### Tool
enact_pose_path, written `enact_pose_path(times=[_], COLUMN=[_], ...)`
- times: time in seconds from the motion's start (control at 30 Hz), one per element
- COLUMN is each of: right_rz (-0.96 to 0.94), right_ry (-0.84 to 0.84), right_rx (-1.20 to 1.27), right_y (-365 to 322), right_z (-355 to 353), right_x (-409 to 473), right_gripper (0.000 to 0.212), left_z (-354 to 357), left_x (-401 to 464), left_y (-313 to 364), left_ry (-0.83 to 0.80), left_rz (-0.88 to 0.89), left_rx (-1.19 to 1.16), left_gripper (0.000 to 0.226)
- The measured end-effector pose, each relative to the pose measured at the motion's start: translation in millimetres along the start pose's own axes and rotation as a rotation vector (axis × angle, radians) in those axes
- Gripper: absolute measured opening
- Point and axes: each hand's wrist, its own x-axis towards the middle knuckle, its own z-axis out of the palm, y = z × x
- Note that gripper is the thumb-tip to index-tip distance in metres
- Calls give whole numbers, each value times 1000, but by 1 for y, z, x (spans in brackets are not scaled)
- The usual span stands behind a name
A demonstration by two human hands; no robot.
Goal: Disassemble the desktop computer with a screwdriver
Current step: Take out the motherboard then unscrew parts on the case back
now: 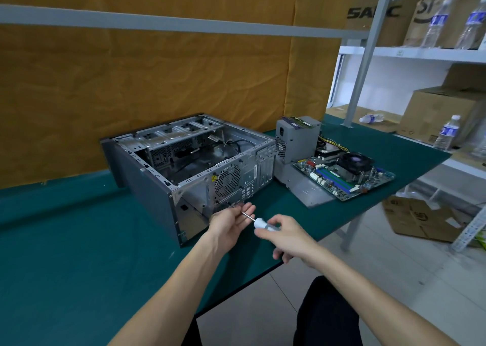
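Open grey metal computer case (168, 161) lies on side on green table (65, 240). Right hand (286, 236) grips white-handled screwdriver (259, 222); left hand (230, 223) pinches its shaft near case rear. Green motherboard (347, 173) beside case.

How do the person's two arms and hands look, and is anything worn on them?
Both forearms are bare all the way to the bottom edge of the picture: no sleeves show. The left hand and the right hand have no gloves. I see no watch, ring or bracelet on either wrist or on the fingers that show.
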Motion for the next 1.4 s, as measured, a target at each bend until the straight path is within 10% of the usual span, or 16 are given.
enact_pose_path(times=[0.9, 1.07, 1.23, 1.4], right_rz=[-60, -165, -135, -206], right_ry=[4, 163, 120, 155], right_rx=[-229, -451, -559, -669], right_y=[-19, -14, -17, -22], right_z=[-4, 3, 8, 10], right_x=[-1, -6, -8, -10], right_gripper=[22, 28, 38, 28], left_z=[6, -15, -33, -34], left_x=[-14, -29, -34, -21], left_y=[3, -7, 6, 22], left_ry=[6, 340, 571, 353], left_rz=[68, 303, 624, 492], left_rx=[-14, 498, 898, 1008], left_gripper=[24, 3, 34, 45])
